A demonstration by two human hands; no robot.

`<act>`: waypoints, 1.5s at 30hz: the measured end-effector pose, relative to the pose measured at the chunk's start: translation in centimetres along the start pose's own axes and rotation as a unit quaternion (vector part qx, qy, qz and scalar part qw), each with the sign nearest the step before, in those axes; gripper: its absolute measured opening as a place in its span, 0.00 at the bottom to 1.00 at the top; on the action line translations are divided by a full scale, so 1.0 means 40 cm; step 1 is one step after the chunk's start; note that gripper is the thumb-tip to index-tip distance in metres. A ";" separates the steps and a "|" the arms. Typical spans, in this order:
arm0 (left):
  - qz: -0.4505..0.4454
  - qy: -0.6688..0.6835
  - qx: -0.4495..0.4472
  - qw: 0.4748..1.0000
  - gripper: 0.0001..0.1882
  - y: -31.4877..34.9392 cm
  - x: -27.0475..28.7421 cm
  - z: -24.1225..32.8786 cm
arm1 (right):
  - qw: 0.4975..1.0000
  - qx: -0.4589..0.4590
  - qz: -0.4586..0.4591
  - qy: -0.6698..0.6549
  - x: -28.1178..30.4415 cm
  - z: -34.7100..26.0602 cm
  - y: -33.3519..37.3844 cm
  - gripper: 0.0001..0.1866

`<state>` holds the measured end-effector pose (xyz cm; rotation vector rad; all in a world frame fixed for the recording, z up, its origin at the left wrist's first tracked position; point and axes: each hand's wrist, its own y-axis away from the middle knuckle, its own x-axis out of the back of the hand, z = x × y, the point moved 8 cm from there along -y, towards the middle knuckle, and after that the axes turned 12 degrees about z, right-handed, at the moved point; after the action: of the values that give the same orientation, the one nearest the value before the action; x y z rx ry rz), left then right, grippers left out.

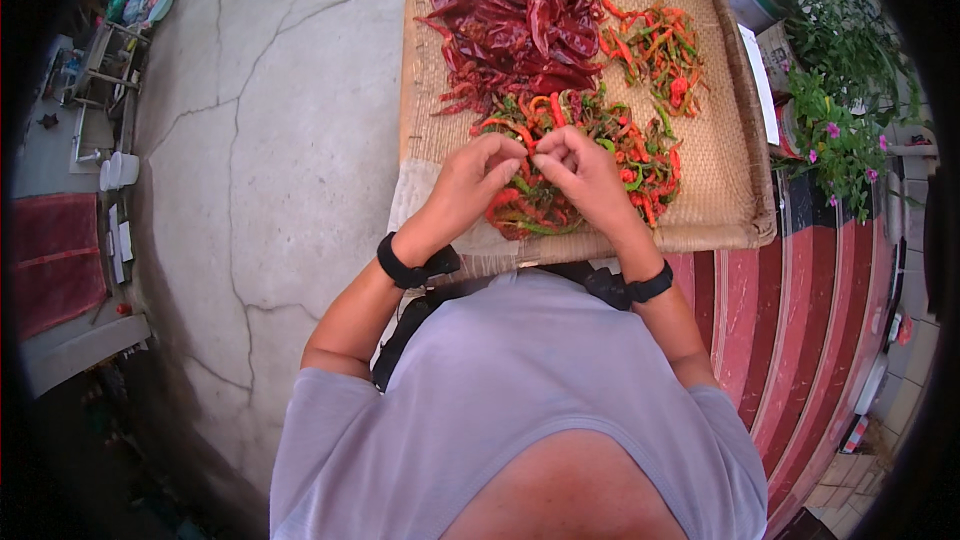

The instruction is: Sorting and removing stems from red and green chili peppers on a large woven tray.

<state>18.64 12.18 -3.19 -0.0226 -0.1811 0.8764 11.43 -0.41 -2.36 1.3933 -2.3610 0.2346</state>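
Head view shows grey ground (300, 130) with long cracks, and over it a big woven tray (715, 175) with a raised rim. On the tray's far left side is a big dark red heap (515, 15) of shiny, wrinkly peppers. Closer to the person is a mixed heap (535, 202) of thin peppers, some red, some orange, some green, all curly and tangled. It touches the dark red heap. Over on the right is a smaller heap (660, 50) of the thin kind, more spread out. The work looks partway done to me: some thin peppers lie off to the right, but lots are left in the mixed heap, where both hands are busy. I can't tell if the dark red heap is finished or waiting; no hand touches it. The left hand (480, 170) has its thumb and finger pressed together. The right hand (582, 175) is pinching too, just beside it. Smallest of all is a thin red pepper (531, 147), over the mixed heap. It seems to be held between both hands' fingertips, which hide most of it.
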 end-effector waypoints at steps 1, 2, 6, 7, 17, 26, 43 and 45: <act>0.001 0.000 0.002 1.000 0.07 0.004 0.000 -0.005 | 0.998 0.009 -0.003 0.066 -0.003 -0.008 0.000 0.15; 0.003 0.014 0.044 0.999 0.07 0.007 -0.001 -0.022 | 0.990 0.022 -0.022 0.135 -0.011 -0.022 0.008 0.20; -0.014 0.049 0.040 0.998 0.07 0.008 -0.007 0.028 | 0.978 0.101 -0.018 0.180 -0.044 -0.069 0.018 0.22; -0.017 0.052 0.032 0.998 0.07 0.006 -0.012 0.038 | 0.975 0.156 0.025 0.156 -0.045 -0.068 0.023 0.19; -0.041 -0.243 -0.213 0.946 0.18 0.037 0.024 0.079 | 0.982 -0.032 -0.048 -0.179 -0.056 -0.013 0.049 0.08; -0.106 0.174 0.090 0.975 0.08 0.071 0.031 0.032 | 0.936 -0.128 -0.037 -0.325 -0.037 0.039 0.075 0.10; -0.126 0.118 0.079 0.982 0.14 0.133 0.016 0.098 | 0.880 -0.141 -0.149 -0.428 -0.067 0.035 0.108 0.11; -0.165 0.177 0.062 0.968 0.15 0.146 -0.014 0.140 | 0.863 -0.145 -0.178 -0.450 -0.065 0.034 0.120 0.11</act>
<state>12.89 15.20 1.67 -0.0309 0.2015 0.5373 8.07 3.60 -4.42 2.0102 -2.5196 -1.0540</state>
